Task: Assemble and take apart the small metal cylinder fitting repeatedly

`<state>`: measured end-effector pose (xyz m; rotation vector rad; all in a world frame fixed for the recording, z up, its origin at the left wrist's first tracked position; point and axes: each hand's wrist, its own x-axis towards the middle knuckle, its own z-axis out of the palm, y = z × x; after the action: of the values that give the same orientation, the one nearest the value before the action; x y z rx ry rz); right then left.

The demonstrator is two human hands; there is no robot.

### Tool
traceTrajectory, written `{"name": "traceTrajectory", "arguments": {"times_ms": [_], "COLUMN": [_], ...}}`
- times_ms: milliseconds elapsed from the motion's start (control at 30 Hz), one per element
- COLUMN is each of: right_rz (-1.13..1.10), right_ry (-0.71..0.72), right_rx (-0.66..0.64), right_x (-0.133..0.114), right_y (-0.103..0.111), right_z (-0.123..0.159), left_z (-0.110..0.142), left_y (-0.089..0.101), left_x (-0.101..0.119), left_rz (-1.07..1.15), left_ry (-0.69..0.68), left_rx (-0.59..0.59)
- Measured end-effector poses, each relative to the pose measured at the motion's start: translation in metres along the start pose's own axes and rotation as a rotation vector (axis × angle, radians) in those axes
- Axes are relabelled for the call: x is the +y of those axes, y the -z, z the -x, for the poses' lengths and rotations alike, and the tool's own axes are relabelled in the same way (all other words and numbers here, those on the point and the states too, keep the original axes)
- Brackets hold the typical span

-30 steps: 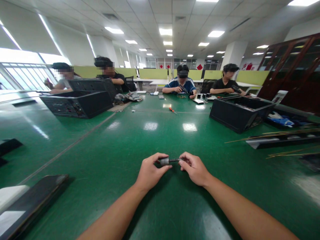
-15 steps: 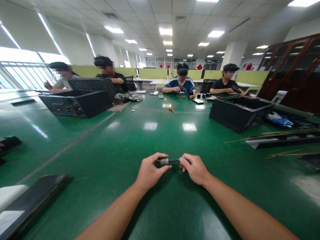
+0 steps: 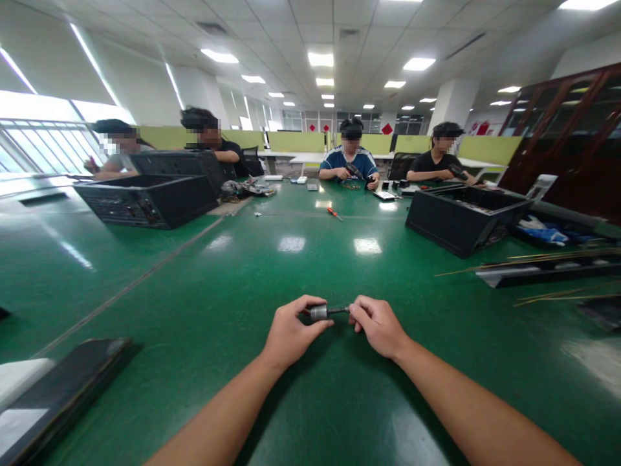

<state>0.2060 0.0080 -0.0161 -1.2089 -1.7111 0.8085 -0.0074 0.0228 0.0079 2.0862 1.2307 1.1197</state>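
Just above the green table (image 3: 310, 259), a small grey metal cylinder with a thin dark shaft (image 3: 320, 313) lies level between my hands. My left hand (image 3: 292, 329) is closed round the cylinder's thick end, thumb below and fingers above. At the other end, my right hand (image 3: 378, 325) pinches the tip of the shaft between thumb and fingertips. What exactly the piece is, I cannot make out.
Black computer cases (image 3: 145, 200) stand at the left, another case (image 3: 466, 217) at the right. A red screwdriver (image 3: 332, 212) lies ahead. Thin brass rods (image 3: 543, 260) jut in from the right. A dark flat panel (image 3: 72, 382) lies near left. Several people sit across the table.
My hands and the metal piece have barely moved. The dark object at the left edge has mostly gone out of view. The person opposite in blue has shifted slightly.
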Motion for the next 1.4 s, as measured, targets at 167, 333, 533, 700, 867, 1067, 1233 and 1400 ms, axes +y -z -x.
{"name": "traceTrajectory", "arguments": {"times_ms": [167, 333, 533, 700, 867, 1067, 1233, 1400], "right_rz": [-0.057, -0.189, -0.193, -0.169, -0.151, -0.093, -0.079, -0.037], "right_ry": [-0.004, -0.038, -0.059, -0.063, -0.058, -0.023, 0.0, 0.05], "right_rx": [0.056, 0.088, 0.097, 0.065, 0.044, 0.007, -0.003, -0.015], "right_x": [-0.001, 0.006, 0.011, 0.012, 0.013, 0.007, 0.001, -0.002], "right_y": [0.002, 0.002, 0.002, 0.0, -0.002, -0.005, -0.006, -0.008], "right_z": [0.0, -0.003, -0.005, -0.006, -0.008, -0.006, -0.005, -0.002], "left_z": [0.0, -0.003, -0.008, -0.01, -0.009, 0.002, 0.045, 0.103], "left_y": [0.001, 0.003, 0.007, 0.007, 0.012, 0.055, 0.126, 0.179], "left_x": [-0.002, -0.009, -0.013, -0.016, -0.019, -0.02, -0.036, -0.054], "left_rz": [-0.001, -0.079, -0.027, 0.08, 0.169, 0.067, -0.141, -0.088], "left_ry": [0.005, -0.012, 0.089, 0.224, 0.28, 0.307, 0.443, 0.587], "left_rx": [0.021, 0.143, 0.227, 0.207, 0.149, 0.194, 0.244, 0.384]}}
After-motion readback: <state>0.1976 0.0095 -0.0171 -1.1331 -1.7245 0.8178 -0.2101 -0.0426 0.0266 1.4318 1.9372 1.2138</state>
